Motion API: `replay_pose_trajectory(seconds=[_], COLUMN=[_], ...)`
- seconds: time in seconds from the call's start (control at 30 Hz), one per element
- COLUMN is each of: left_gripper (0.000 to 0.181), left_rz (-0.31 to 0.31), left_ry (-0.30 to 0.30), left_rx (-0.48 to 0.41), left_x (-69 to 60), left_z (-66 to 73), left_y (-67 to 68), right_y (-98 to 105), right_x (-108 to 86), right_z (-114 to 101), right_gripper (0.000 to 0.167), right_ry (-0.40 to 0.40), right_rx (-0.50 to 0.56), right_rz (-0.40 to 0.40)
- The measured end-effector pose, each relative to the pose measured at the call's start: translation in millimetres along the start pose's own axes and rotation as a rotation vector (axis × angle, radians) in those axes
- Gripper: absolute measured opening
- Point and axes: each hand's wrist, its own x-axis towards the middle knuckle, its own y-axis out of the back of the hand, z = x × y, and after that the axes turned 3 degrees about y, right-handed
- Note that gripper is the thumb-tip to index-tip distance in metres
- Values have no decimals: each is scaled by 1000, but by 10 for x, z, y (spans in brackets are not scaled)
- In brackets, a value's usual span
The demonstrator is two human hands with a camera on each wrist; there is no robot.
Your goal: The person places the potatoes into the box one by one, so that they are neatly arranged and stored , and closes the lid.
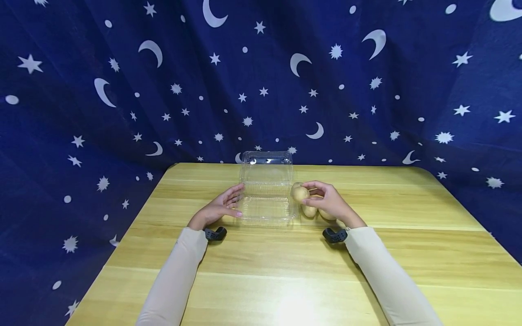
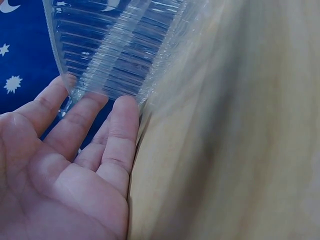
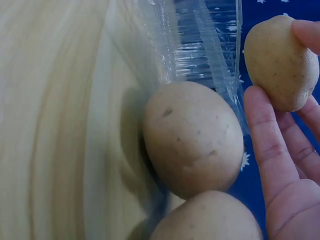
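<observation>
A clear plastic clamshell box (image 1: 266, 207) lies with its lid up and back on the table; it looks empty. My left hand (image 1: 220, 208) is at the box's left side, and in the left wrist view the fingertips of this hand (image 2: 75, 155) touch the ribbed wall (image 2: 110, 55). To the right of the box, my right hand (image 1: 330, 201) holds a potato (image 1: 300, 194) between thumb and fingers; the right wrist view shows that potato (image 3: 280, 62) raised in the hand (image 3: 290, 165). Other potatoes (image 3: 192, 137) lie on the table beneath and beside this hand.
The wooden table (image 1: 261, 262) reaches back to a dark blue curtain (image 1: 269, 68) with white moons and stars. Dark bands (image 1: 215, 234) are on both wrists.
</observation>
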Motion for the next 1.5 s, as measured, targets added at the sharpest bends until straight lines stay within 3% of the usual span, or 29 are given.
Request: replay_pose_trajectory(seconds=[1.5], left_gripper=[104], left_rz=[-7], left_ry=[-8], left_rx=[15], left_x=[18], left_z=[-7], left_y=[-8], right_y=[-438], right_x=[234], right_z=[-201], right_gripper=[50], right_ry=[26], right_rx=[44], right_rz=[-72])
